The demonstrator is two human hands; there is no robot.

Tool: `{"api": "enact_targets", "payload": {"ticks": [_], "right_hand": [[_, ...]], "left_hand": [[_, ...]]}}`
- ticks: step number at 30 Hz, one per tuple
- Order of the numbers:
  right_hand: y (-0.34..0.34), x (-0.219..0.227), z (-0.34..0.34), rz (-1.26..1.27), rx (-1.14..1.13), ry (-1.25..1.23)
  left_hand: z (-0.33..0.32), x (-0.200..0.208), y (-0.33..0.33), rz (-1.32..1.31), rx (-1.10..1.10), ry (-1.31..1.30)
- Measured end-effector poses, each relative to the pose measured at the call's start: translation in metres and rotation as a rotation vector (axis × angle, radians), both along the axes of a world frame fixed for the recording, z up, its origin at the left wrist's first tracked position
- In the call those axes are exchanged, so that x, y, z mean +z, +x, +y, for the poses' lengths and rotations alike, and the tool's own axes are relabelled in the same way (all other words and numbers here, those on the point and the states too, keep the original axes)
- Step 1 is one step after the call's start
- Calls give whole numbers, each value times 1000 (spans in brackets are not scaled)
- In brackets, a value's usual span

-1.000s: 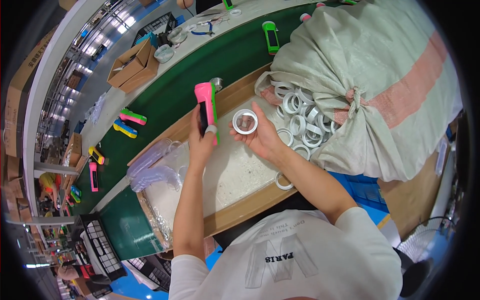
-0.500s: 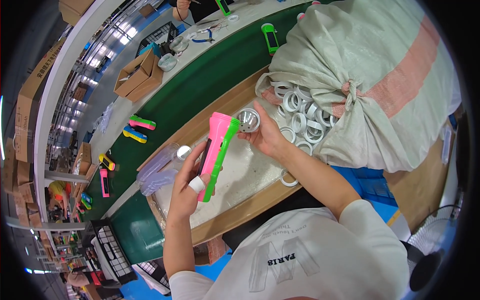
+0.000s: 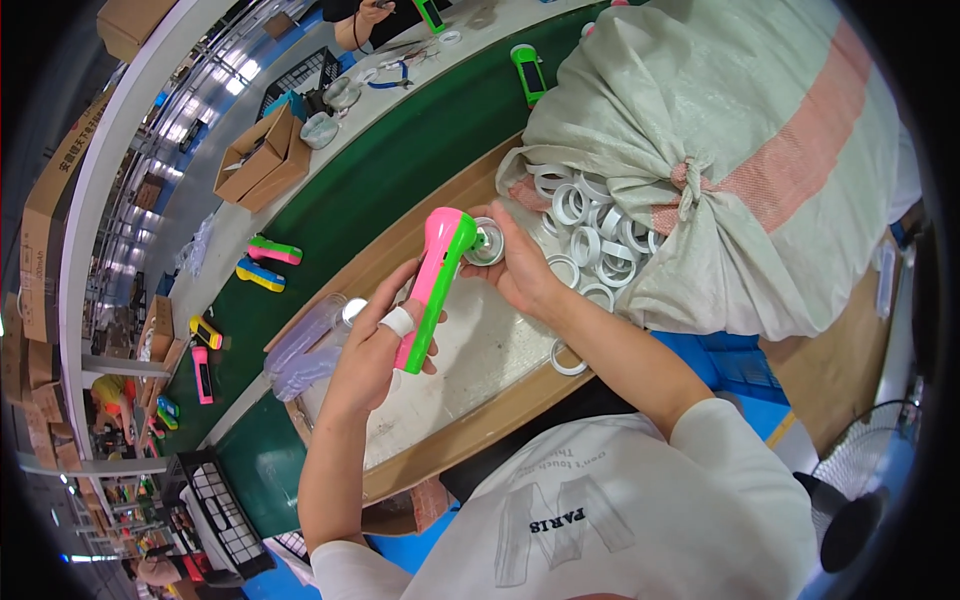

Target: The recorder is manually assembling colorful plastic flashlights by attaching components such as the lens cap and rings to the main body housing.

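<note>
My left hand (image 3: 368, 362) is wrapped round the handle of a pink and green flashlight (image 3: 436, 280), which tilts with its head up and turned to the right. White tape or a bandage (image 3: 398, 321) circles one of my left digits. In my right hand (image 3: 527, 272) is a shiny silver reflector cup (image 3: 491, 246), held close against the flashlight's head. A small green and white piece shows between the two; whether they touch I cannot tell. Right of my right hand lies a heap of white plastic rings (image 3: 590, 228).
A large tied woven sack (image 3: 640, 110) leans over the rings at the right. Under my hands is a cardboard-edged tray (image 3: 470, 345) with purplish plastic bags (image 3: 308, 335) at its left. Beyond runs a green belt (image 3: 350, 195) carrying several flashlights (image 3: 528, 76). Across it, a co-worker's hand (image 3: 372, 12) shows.
The flashlight's head has turned to the right, and the reflector cup has come up against it. My left hand has rolled with the flashlight; the whole view has shifted slightly.
</note>
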State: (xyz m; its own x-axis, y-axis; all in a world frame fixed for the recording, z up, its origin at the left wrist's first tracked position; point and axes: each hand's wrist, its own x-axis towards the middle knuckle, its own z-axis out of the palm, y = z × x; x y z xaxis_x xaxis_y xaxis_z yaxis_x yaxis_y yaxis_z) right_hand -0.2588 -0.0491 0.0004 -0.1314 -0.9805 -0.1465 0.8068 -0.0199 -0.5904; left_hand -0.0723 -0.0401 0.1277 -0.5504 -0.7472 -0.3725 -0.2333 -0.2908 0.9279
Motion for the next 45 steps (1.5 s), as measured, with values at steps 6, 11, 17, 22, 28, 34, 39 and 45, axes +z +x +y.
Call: {"api": "enact_targets", "payload": {"ticks": [6, 11, 17, 22, 28, 34, 39, 45], "right_hand": [[2, 7, 7, 49, 42, -150], [-16, 11, 12, 45, 103, -153], [2, 19, 14, 110, 204, -249], [10, 40, 50, 654, 23, -509], [-16, 36, 45, 827, 39, -323], [-53, 66, 82, 785, 214, -124], [-42, 93, 117, 1324, -151, -800], [-16, 125, 168, 1208, -350, -1381]], "left_hand": [[1, -14, 6, -156, -89, -503], [12, 2, 18, -185, -44, -668], [20, 0, 23, -623, -328, -1357], [21, -26, 43, -58, -162, -638], [22, -33, 16, -245, -272, -924], [34, -68, -3, -63, -194, -1214], [43, -62, 3, 161, -216, -593], [64, -37, 49, 108, -459, -255]]}}
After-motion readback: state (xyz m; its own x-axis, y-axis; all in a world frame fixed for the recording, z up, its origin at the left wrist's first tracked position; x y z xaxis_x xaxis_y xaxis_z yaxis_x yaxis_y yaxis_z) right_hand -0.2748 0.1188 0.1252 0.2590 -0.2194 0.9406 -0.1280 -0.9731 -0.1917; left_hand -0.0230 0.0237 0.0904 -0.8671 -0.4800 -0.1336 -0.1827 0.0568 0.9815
